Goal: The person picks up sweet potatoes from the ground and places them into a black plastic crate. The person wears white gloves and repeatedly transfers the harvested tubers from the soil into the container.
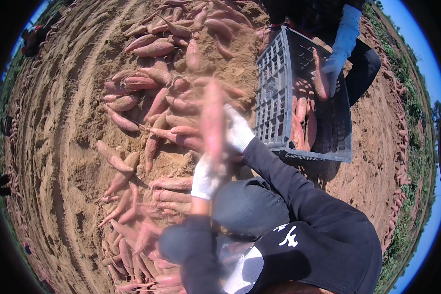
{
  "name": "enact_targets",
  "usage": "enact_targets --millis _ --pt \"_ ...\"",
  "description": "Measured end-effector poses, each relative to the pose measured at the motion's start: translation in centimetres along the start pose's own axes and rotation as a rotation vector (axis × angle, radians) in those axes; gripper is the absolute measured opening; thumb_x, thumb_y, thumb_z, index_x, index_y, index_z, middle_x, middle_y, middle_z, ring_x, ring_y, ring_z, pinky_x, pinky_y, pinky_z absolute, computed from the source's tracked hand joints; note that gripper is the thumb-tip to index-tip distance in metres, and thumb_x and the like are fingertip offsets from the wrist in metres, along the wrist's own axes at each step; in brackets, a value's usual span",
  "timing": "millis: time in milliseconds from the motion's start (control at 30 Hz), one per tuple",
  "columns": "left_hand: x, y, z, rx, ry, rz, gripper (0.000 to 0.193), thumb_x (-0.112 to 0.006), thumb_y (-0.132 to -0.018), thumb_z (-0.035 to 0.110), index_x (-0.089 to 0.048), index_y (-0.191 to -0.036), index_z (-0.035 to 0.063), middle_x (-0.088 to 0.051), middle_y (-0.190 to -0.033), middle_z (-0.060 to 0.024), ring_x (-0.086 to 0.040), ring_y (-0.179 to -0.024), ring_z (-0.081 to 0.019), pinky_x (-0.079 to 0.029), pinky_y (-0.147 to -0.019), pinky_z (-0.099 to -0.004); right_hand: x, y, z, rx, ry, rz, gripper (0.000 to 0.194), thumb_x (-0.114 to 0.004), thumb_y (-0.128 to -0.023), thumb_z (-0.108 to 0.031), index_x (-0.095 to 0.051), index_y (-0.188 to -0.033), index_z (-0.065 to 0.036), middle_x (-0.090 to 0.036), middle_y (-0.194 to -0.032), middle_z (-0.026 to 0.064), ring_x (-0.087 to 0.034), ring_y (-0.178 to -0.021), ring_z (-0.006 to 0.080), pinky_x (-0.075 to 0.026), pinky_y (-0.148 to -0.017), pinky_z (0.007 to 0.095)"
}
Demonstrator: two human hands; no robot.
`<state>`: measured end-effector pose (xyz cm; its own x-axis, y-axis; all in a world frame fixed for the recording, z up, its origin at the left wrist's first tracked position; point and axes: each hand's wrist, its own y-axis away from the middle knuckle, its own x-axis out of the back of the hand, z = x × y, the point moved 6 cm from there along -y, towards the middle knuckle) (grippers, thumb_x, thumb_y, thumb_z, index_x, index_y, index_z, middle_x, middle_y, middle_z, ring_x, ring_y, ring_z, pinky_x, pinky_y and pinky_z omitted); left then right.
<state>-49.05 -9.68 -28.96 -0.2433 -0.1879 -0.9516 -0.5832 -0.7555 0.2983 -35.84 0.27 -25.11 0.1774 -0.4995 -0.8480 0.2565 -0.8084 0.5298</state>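
Observation:
My left hand point(208, 177), in a white glove, holds the lower end of a large sweet potato point(212, 121), which is blurred. My right hand point(238, 126), also white-gloved, is close beside the sweet potato's right side; its fingertips are blurred, and whether it grips anything cannot be told. Under and around both hands lie many reddish sweet potatoes point(183, 104) on sandy soil. Several more lie side by side point(172, 194) just left of my left wrist. A black plastic crate point(273, 92) stands tilted to the right of my right hand, with several sweet potatoes point(301, 117) inside.
Another person's gloved hand point(330, 73) holds a sweet potato point(320, 79) over the crate. A heap of sweet potatoes point(132, 253) lies by my knees point(250, 205). Ridged soil point(70, 147) spans the left. A row of sweet potatoes point(400, 147) runs along green plants at the right.

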Motion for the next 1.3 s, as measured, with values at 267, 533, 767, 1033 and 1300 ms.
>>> enact_targets --millis 267,533,767,1033,1300 --pt "1.7 -0.6 -0.8 0.098 0.063 -0.065 0.040 -0.066 -0.107 0.011 -0.055 -0.144 0.0021 -0.069 -0.124 -0.0184 -0.072 -0.101 -0.0237 -0.069 -0.082 -0.0350 0.9 -1.7 -2.8 0.289 0.439 0.007 0.048 -0.053 -0.113 -0.041 -0.058 -0.145 -0.004 -0.066 -0.138 0.0174 -0.061 -0.125 0.0343 -0.049 -0.115 0.0477" --pt "2.1 -0.4 -0.8 0.109 0.116 0.063 0.036 -0.065 -0.107 0.012 -0.057 -0.141 0.0018 -0.070 -0.122 -0.0180 -0.073 -0.106 -0.0286 -0.069 -0.078 -0.0359 1.1 -1.6 -2.7 0.397 0.845 -0.108 0.052 -0.048 -0.114 -0.043 -0.056 -0.148 -0.005 -0.063 -0.144 0.0193 -0.058 -0.132 0.0340 -0.045 -0.119 0.0476" --pt "1.8 -0.8 -0.9 0.062 0.010 0.050 0.034 -0.064 -0.107 0.011 -0.057 -0.139 -0.0008 -0.070 -0.120 -0.0185 -0.074 -0.102 -0.0279 -0.068 -0.075 -0.0343 1.0 -1.1 -3.2 0.375 0.908 -0.148 0.054 -0.045 -0.114 -0.042 -0.051 -0.154 -0.007 -0.056 -0.152 0.0217 -0.054 -0.137 0.0390 -0.040 -0.123 0.0524" --pt "1.3 -1.0 -0.6 0.018 -0.201 0.070 0.038 -0.067 -0.106 0.012 -0.056 -0.140 -0.0009 -0.070 -0.116 -0.0203 -0.069 -0.086 -0.0204 -0.059 -0.069 -0.0272 4.4 -4.0 -4.6 0.344 0.659 -0.118 0.037 -0.050 -0.114 -0.018 -0.056 -0.146 -0.001 -0.064 -0.140 0.0146 -0.061 -0.127 0.0235 -0.048 -0.111 0.0356" --pt "-0.2 -0.6 -0.3 -0.055 -0.373 0.182 0.049 -0.071 -0.104 0.016 -0.053 -0.147 -0.0008 -0.070 -0.115 -0.0196 -0.068 -0.084 -0.0185 -0.056 -0.066 -0.0249 0.4 0.3 -0.8 0.107 0.243 0.110 0.044 -0.059 -0.107 -0.023 -0.053 -0.145 -0.004 -0.061 -0.140 0.0235 -0.059 -0.129 0.0388 -0.045 -0.119 0.0551"
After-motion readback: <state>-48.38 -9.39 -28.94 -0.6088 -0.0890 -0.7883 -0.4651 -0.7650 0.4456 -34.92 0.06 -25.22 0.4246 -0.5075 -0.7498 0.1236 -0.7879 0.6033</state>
